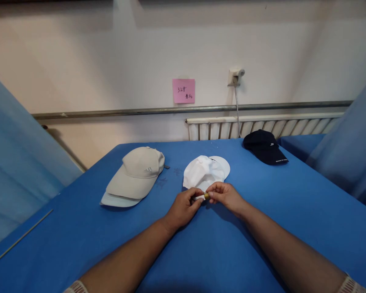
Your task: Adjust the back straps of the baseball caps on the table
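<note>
A white cap lies in the middle of the blue-covered table, its brim pointing away to the right. At the cap's near edge, my left hand pinches the white strap. My right hand is closed in a pinch on a small gold-coloured piece at the strap's end, which looks like a buckle. Both hands are close together, with fingertips nearly meeting. Fingers cover part of the strap and the buckle.
Two stacked beige and pale caps sit at left; a dark navy cap is at far right. A thin stick lies by the left edge. Behind the blue table are a radiator and a rail. Blue curtains hang at both sides.
</note>
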The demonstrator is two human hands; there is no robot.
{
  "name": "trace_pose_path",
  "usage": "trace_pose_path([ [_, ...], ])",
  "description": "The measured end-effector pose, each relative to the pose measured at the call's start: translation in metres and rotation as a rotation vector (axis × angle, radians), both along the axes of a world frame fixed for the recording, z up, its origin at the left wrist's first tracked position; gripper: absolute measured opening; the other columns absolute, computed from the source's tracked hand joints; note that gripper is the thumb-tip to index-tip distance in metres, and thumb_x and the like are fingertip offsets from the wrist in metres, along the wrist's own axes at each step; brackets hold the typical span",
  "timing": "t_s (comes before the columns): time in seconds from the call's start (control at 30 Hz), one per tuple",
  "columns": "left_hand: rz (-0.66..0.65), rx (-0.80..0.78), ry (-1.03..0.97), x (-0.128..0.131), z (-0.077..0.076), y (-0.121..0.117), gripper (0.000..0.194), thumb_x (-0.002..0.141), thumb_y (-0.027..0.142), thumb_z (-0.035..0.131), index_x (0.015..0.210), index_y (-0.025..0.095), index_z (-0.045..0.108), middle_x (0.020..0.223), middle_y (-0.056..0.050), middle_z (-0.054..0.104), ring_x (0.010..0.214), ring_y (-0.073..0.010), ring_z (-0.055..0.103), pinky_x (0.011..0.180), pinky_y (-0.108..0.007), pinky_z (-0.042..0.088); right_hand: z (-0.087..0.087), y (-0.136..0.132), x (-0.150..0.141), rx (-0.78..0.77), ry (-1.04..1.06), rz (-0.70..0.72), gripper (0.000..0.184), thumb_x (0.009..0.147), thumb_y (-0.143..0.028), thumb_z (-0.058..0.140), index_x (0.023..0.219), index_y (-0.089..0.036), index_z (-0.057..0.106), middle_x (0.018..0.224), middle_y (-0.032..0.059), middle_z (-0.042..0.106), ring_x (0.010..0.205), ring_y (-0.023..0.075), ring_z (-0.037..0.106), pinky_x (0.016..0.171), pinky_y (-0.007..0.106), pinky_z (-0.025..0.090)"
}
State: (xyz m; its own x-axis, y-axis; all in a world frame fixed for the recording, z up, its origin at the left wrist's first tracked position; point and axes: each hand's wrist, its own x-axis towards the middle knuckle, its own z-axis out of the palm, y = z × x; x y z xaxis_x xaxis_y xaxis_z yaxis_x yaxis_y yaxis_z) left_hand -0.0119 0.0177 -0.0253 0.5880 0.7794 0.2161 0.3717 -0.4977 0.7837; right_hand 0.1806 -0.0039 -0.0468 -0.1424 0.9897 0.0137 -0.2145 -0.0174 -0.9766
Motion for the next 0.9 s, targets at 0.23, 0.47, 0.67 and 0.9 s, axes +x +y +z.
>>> trace_pose_path([
  [0.23, 0.006, 0.248, 0.148, 0.0001, -0.0002, -0.0062, 0.031, 0.085, 0.027, 0.062, 0.115, 0.023, 0.061, 0.104, -0.004, 0.069, 0.092, -0.0182, 0.063, 0.082, -0.029, 0.046, 0.0018, -0.0014, -0.0017, -0.020, 0.018, 0.008, 0.037, 0.062, -0.045, 0.081, 0.076, -0.017, 0.062, 0.062, -0.0015, 0.064, 0.053, 0.0104, 0.057, 0.057, 0.026, 0.045],
  [0.47, 0.027, 0.441, 0.285, 0.0013, 0.0041, -0.0107, 0.019, 0.091, 0.031, 0.054, 0.105, 0.021, 0.062, 0.092, -0.004, 0.067, 0.085, -0.0180, 0.061, 0.075, -0.029, 0.045, 0.0024, -0.0018, -0.0035, -0.005, 0.050, 0.017, 0.033, 0.063, -0.042, 0.081, 0.076, -0.018, 0.063, 0.064, -0.0013, 0.066, 0.052, 0.0104, 0.057, 0.056, 0.026, 0.045],
  [0.67, 0.068, 0.451, 0.288, 0.0006, 0.0030, -0.0086, 0.015, 0.090, 0.030, 0.054, 0.099, 0.020, 0.062, 0.091, -0.004, 0.067, 0.084, -0.0176, 0.061, 0.074, -0.028, 0.045, 0.0065, -0.0020, -0.0036, 0.000, 0.025, -0.079, 0.028, 0.062, -0.037, 0.080, 0.075, -0.018, 0.064, 0.062, -0.0022, 0.063, 0.052, 0.0107, 0.056, 0.055, 0.026, 0.044],
  [0.9, 0.083, 0.415, 0.288, -0.0014, 0.0005, -0.0051, 0.018, 0.090, 0.031, 0.054, 0.103, 0.021, 0.061, 0.095, -0.005, 0.068, 0.087, -0.0181, 0.062, 0.076, -0.029, 0.046, 0.0071, -0.0006, -0.0041, 0.010, 0.005, -0.186, 0.027, 0.061, -0.037, 0.079, 0.070, -0.018, 0.063, 0.056, -0.0029, 0.060, 0.049, 0.0105, 0.053, 0.053, 0.025, 0.041],
])
